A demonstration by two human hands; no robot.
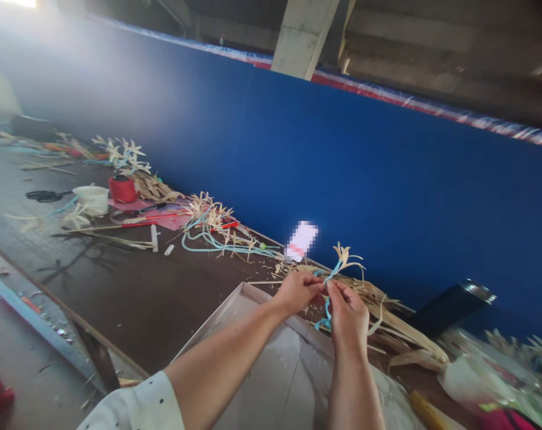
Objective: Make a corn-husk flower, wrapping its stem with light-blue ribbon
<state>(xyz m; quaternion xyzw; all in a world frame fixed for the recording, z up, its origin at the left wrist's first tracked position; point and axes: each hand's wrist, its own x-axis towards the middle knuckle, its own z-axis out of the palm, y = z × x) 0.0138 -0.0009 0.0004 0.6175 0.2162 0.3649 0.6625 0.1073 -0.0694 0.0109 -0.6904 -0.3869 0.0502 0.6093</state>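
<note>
My left hand (298, 292) and my right hand (349, 307) meet in front of me, thumbs and fingertips pinched together. Between them they grip the light-blue wrapped stem of a husk flower (342, 255), its pale, curled petals pointing up. A loose light-blue strip (327, 316) dangles below the fingers, near the right palm. Exactly where each fingertip presses is partly hidden. Beneath my arms lies a shallow cardboard tray (264, 358). Just behind and right of the hands is a bundle of dry husks (400, 319).
Several finished husk flowers (208, 212) with blue stems lie further left on the dark table (163, 310). Beyond them are a white cup (93, 201), a red thread spool (123, 189) and black scissors (47, 195). A dark cylinder (450, 307) leans by the blue wall (365, 179).
</note>
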